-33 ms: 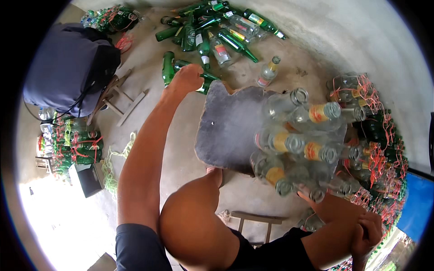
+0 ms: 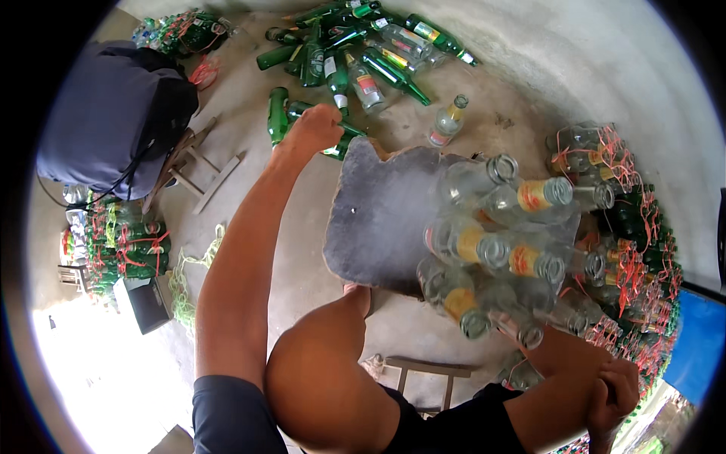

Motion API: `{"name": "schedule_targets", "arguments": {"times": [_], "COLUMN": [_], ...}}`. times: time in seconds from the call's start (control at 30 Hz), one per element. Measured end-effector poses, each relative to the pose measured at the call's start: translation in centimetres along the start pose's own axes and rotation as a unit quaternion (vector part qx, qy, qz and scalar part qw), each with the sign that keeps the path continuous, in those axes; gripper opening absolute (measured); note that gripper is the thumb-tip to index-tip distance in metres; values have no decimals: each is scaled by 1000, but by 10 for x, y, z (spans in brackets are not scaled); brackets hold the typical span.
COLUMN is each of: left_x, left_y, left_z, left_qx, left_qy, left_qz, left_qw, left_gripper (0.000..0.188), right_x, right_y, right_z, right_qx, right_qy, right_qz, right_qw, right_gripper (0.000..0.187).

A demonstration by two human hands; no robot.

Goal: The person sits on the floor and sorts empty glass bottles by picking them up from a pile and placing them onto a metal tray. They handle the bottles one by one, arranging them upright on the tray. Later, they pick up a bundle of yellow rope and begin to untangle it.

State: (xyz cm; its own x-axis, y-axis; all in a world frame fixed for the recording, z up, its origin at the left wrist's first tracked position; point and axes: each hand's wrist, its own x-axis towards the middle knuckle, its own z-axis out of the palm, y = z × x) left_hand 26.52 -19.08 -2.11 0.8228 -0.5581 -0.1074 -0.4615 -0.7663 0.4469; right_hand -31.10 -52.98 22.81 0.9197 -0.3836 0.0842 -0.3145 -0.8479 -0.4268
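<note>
My left hand (image 2: 314, 129) is stretched forward and closed around a green glass bottle (image 2: 340, 144) lying on the concrete floor. Another green bottle (image 2: 277, 113) lies just left of it. A pile of green and clear bottles (image 2: 355, 45) is heaped beyond the hand. In front of my knees a grey mat (image 2: 370, 219) carries a stack of clear bottles (image 2: 491, 242) lying on their sides, mouths toward me. My right hand (image 2: 612, 393) rests curled by my right knee at the lower right, with nothing visible in it.
A person in a dark blue top (image 2: 113, 113) crouches at the left beside a small wooden stool (image 2: 204, 166). Bundles of bottles tied with red string (image 2: 628, 227) line the right wall, more green bundles (image 2: 121, 242) at the left. One clear bottle (image 2: 446, 125) stands alone.
</note>
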Motion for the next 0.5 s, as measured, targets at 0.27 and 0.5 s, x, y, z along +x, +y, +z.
{"name": "schedule_targets", "arguments": {"times": [0.27, 0.5], "left_x": [94, 120], "left_y": [118, 163], "left_z": [54, 86], "left_qx": [-130, -49], "left_qy": [-26, -44], "left_qz": [209, 173], "left_qw": [969, 983], "left_gripper": [47, 49], "right_x": [18, 28], "right_y": [-4, 10], "right_z": [-3, -2], "right_qx": [-36, -25], "right_qy": [-15, -25], "right_qz": [67, 49], "right_qw": [997, 998], "right_gripper": [5, 6]}}
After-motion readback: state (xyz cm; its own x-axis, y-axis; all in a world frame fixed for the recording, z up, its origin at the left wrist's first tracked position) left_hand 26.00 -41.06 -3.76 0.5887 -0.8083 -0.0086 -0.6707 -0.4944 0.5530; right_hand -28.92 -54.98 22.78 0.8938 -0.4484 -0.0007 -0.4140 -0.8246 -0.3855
